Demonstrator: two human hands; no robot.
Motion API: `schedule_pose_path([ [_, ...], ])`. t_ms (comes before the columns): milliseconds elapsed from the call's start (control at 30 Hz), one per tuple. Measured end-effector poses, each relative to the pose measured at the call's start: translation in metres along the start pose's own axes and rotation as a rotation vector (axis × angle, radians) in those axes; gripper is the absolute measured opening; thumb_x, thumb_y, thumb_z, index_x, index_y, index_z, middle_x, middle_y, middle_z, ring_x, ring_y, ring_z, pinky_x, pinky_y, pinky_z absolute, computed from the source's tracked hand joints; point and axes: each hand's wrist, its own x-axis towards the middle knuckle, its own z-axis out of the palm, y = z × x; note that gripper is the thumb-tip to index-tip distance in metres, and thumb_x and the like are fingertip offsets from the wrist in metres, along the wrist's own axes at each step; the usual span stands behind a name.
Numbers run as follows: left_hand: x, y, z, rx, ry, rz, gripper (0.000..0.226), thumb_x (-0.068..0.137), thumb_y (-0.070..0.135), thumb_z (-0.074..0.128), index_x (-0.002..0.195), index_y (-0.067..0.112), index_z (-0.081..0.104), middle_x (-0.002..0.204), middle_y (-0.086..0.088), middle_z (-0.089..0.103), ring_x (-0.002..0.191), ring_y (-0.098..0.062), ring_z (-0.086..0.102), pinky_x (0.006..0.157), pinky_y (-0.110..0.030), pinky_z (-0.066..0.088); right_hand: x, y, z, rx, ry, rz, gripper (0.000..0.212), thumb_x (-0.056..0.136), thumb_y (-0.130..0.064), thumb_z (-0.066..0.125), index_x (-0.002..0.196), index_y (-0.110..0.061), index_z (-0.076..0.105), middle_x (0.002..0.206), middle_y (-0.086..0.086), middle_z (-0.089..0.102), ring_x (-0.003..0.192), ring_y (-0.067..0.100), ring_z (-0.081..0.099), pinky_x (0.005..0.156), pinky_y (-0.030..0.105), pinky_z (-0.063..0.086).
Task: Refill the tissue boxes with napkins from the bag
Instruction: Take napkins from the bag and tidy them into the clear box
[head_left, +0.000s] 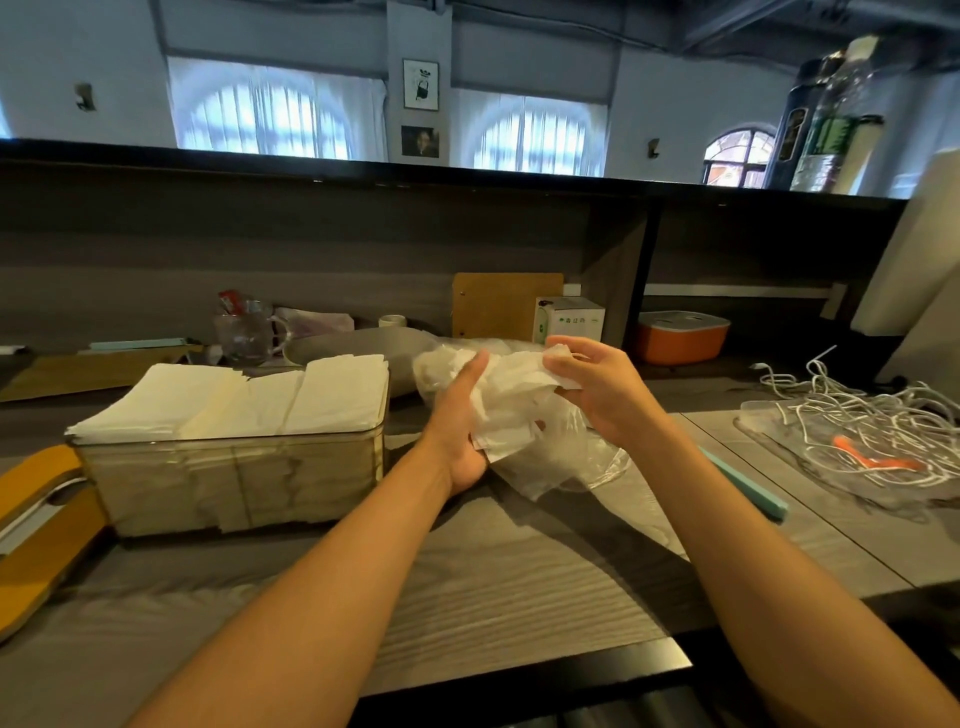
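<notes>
1. Fingers of my right hand are curled over the top edge of a crumpled wad of napkins, pinching it near its upper right corner, while my left hand cradles the same wad from below and the side, thumb lying up along it.
2. That wad sits half out of the clear plastic bag, which sags onto the grey counter just under my hands.
3. Just to the left stands the tissue box, a clear-walled tub already stacked above its rim with flat folded napkins; its wooden lid lies off beside it.
4. I judge this paper to weigh almost nothing and to be soft, limp and easy to tear, so a hard pinch at one corner could rip a sheet or pull out only a few.
5. Better, I think, to hold the bundle broadly across both flat faces and keep it squared.
6. As for the bag film, it looks slick and clingy; I would grip it apart from the paper, near its mouth, so it peels away rather than dragging napkins askew.
</notes>
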Motion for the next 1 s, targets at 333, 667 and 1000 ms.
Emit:
schedule_pose_path([
  [333, 0.012, -0.002, -0.005, 0.082, 0.242, 0.054, 0.044, 0.088, 0.015, 0.073, 0.129, 0.014, 0.058, 0.113, -0.013, 0.070, 0.097, -0.032, 0.070, 0.075, -0.044, 0.060, -0.001, -0.007, -0.005, -0.196, 0.095, -0.287, 0.030, 0.091, -0.026, 0.068, 0.120, -0.023, 0.063, 0.123, 0.001, 0.063, 0.115, 0.017, 0.059, 0.095, 0.033, 0.052],
  [667, 0.009, 0.000, -0.004, 0.139, 0.276, 0.010, 0.032, 0.095, 0.026, 0.062, 0.125, 0.014, 0.061, 0.111, -0.011, 0.071, 0.096, -0.028, 0.069, 0.071, -0.035, 0.058, 0.003, 0.009, -0.001, -0.968, -0.231, -0.687, 0.025, 0.082, -0.032, 0.074, 0.107, -0.033, 0.073, 0.118, -0.014, 0.061, 0.120, 0.016, 0.045, 0.101, 0.045, 0.042],
  [1000, 0.008, -0.004, -0.005, 0.129, 0.312, -0.011, 0.044, 0.101, 0.036, 0.054, 0.140, 0.017, 0.050, 0.122, -0.012, 0.064, 0.100, -0.032, 0.065, 0.069, -0.042, 0.058, -0.004, -0.010, -0.001, -0.128, 0.088, -0.365, 0.009, 0.092, -0.018, 0.066, 0.091, -0.020, 0.074, 0.099, -0.003, 0.070, 0.095, 0.011, 0.065, 0.086, 0.028, 0.055],
])
